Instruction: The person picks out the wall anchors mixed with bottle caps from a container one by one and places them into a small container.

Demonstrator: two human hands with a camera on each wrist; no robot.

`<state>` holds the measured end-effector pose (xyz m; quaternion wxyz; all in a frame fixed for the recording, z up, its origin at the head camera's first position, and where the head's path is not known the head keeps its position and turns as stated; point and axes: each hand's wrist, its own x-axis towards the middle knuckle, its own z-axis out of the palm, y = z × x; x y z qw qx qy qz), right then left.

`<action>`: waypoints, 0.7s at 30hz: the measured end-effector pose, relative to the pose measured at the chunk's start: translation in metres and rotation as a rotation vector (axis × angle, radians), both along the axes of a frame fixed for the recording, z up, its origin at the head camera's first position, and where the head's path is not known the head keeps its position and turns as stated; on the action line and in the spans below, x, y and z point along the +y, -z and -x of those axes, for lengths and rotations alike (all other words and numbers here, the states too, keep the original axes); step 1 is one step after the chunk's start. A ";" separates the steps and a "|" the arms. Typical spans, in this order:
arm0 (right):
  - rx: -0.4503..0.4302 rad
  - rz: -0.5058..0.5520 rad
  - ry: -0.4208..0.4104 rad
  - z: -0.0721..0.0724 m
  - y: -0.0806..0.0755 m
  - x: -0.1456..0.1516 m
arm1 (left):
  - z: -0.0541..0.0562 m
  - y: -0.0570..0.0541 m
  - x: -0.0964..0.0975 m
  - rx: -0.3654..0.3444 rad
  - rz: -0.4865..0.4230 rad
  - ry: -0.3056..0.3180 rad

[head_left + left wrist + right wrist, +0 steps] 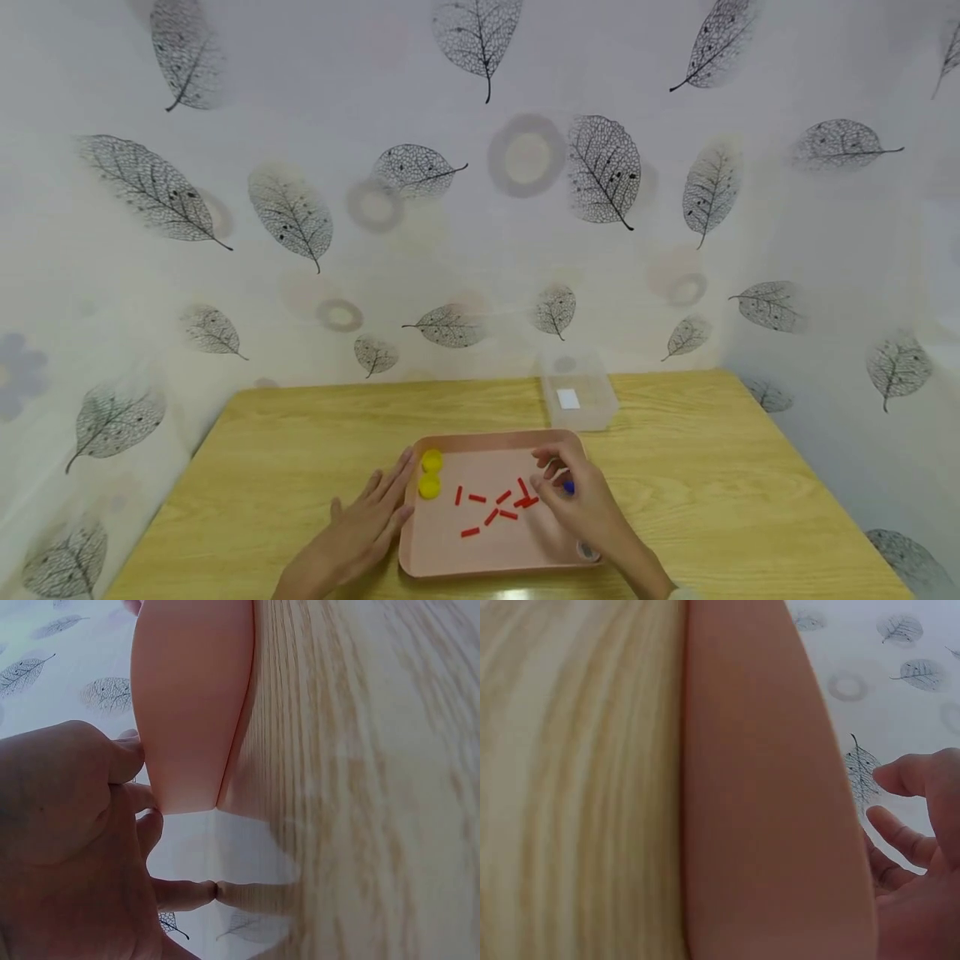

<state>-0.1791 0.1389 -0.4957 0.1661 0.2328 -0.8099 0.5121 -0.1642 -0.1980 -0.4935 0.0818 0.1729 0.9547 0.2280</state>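
A pink tray (450, 554) lies on the table. My left hand (360, 529) rests along its left side, fingers extended; in the left wrist view the thumb and fingers touch the tray's outer wall (195, 697). Several short red sticks (470, 532) are scattered over the tray, some crossing near the right. Over that right part hovers my right hand (581, 497), its fingers bent and the thumb apart from the index finger, with nothing seen between them. A blue thing (569, 487) is partly hidden behind it. Two yellow round pieces (430, 486) sit at the tray's left edge.
Behind the tray, to the right, stands a clear plastic box (592, 410) with a white label. A small greyish round thing (587, 550) lies in the tray's near right corner, under the right wrist. A leaf-patterned wall (480, 250) borders the wooden table (300, 450).
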 end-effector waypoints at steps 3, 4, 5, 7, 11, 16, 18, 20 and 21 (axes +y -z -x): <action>-0.009 -0.018 0.007 0.000 0.006 -0.002 | 0.000 0.000 0.000 0.000 0.002 0.000; -0.017 -0.030 0.014 0.000 0.007 -0.002 | 0.000 -0.001 0.000 -0.001 0.002 0.002; -0.026 -0.040 0.022 0.000 0.009 -0.002 | 0.000 -0.001 0.000 -0.004 0.000 0.004; -0.044 -0.068 0.036 0.001 0.011 -0.001 | 0.001 -0.001 0.001 -0.005 -0.004 0.007; -0.102 -0.162 0.053 0.001 0.013 0.001 | 0.002 -0.001 0.001 -0.007 -0.010 0.008; -0.139 -0.274 0.048 0.001 0.014 0.001 | 0.001 0.000 0.001 0.000 -0.009 0.009; -0.132 -0.292 0.037 0.001 0.015 0.002 | 0.002 0.000 0.001 -0.004 -0.005 0.008; -0.123 -0.305 0.028 0.001 0.016 0.002 | 0.002 0.000 0.001 -0.012 0.003 0.005; -0.119 -0.314 0.026 0.001 0.017 0.002 | 0.002 0.000 0.001 -0.015 0.004 0.003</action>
